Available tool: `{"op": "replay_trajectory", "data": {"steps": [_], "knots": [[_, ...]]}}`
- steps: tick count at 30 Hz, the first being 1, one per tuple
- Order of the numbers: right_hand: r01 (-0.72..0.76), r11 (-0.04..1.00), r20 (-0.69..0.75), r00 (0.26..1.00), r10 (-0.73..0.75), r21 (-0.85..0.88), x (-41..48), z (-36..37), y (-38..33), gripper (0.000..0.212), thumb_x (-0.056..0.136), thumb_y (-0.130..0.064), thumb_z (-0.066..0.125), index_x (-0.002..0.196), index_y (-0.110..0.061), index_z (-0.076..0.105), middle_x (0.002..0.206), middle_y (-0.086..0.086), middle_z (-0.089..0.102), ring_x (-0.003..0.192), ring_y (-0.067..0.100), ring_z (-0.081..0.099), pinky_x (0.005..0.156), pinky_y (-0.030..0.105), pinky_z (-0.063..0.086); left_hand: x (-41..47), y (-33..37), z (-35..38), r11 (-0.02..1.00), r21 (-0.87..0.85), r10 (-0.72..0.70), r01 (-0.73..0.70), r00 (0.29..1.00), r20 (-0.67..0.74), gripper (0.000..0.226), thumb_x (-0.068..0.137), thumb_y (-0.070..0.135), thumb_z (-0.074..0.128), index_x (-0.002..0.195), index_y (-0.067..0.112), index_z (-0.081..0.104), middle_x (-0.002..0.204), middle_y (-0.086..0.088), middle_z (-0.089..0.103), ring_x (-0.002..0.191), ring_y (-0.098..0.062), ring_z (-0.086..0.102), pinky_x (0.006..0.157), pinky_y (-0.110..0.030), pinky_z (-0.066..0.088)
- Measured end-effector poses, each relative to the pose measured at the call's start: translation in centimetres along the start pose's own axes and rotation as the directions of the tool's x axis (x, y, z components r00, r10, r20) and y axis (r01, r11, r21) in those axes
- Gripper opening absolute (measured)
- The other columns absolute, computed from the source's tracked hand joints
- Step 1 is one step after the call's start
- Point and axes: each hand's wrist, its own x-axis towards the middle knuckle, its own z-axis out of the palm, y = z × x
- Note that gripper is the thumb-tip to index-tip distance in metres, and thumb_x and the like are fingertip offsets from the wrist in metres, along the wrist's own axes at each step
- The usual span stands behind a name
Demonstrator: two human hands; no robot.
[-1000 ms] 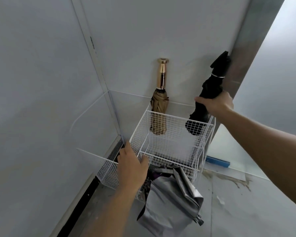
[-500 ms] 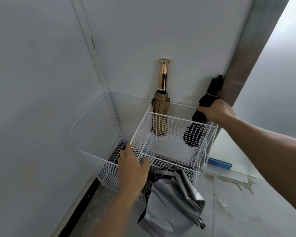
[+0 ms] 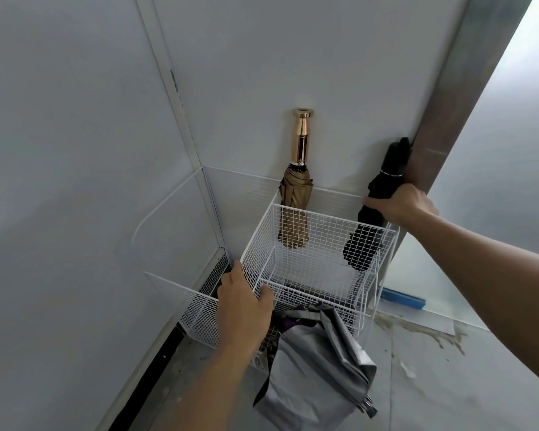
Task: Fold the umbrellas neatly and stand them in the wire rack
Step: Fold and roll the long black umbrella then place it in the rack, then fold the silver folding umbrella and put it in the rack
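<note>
A white wire rack stands in a corner against the wall. Inside it a folded tan umbrella with a gold handle stands upright at the back. A folded black umbrella stands in the rack's right back corner, handle up, and my right hand grips its middle just above the rim. My left hand holds the rack's near left corner, thumb inside the mesh. A loose grey umbrella lies unfolded on the floor in front of the rack.
White walls close in on the left and behind. A metal door frame runs up on the right beside the black umbrella. A blue strip and stained floor lie to the right of the rack.
My right hand has lowered the black umbrella down into the rack's right back corner. My left hand has stayed on the rack's near corner.
</note>
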Motion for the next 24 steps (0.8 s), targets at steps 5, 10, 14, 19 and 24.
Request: {"op": "replay_trajectory", "data": {"steps": [5,10,14,19,24], "knots": [[-0.005,1.000,0.013,1.000,0.005,0.000,-0.8,-0.7,0.2,0.061,0.073,-0.071,0.070,0.080,-0.013,0.057,0.076,0.007,0.061,0.073,0.027,0.059,0.063,0.034,0.044,-0.1,0.3,-0.6,0.999,-0.029,-0.028,0.029,0.999,0.041,0.068,0.093,0.033,0.059,0.152,0.017,0.029,0.151,-0.005,0.038,0.137,-0.025,0.039,0.108,-0.045,0.040],[0.027,0.999,-0.131,0.991,-0.024,0.021,-3.1,-1.1,1.8,0.050,0.081,-0.061,0.065,0.095,-0.013,0.061,0.092,0.007,0.067,0.078,0.026,0.059,0.066,0.031,0.044,-0.2,0.1,-1.3,0.996,-0.081,-0.031,0.035,0.998,0.052,0.056,0.087,0.034,0.059,0.140,0.025,0.045,0.131,0.000,0.054,0.119,-0.022,0.054,0.098,-0.049,0.049],[0.121,0.987,-0.189,0.977,-0.100,0.102,-6.9,0.4,3.4,0.024,0.088,-0.046,0.060,0.097,-0.025,0.065,0.093,0.001,0.068,0.083,0.022,0.061,0.076,0.034,0.050,-0.6,-0.6,-2.0,0.992,-0.112,-0.051,0.062,0.994,0.093,0.054,0.083,0.041,0.057,0.135,0.030,0.047,0.128,0.000,0.058,0.114,-0.022,0.058,0.097,-0.051,0.050],[0.260,0.965,0.204,0.944,-0.260,0.026,-12.8,6.3,5.0,0.014,0.089,-0.037,0.066,0.094,-0.024,0.066,0.092,-0.002,0.069,0.081,0.016,0.062,0.076,0.036,0.056,-1.9,-0.9,-3.3,0.982,-0.172,-0.047,0.083,0.978,0.203,0.048,0.093,0.018,0.058,0.138,0.030,0.047,0.122,0.000,0.061,0.101,-0.021,0.063,0.089,-0.041,0.053],[0.390,0.912,0.338,0.881,-0.330,-0.126,-16.8,14.5,5.4,0.028,0.088,-0.039,0.060,0.112,-0.023,0.062,0.113,0.001,0.066,0.099,0.022,0.061,0.078,0.033,0.052,-1.7,-1.6,-3.8,0.980,-0.180,-0.043,0.089,0.968,0.247,0.056,0.096,0.019,0.056,0.149,0.027,0.039,0.130,0.001,0.056,0.105,-0.019,0.062,0.088,-0.036,0.052]]}}
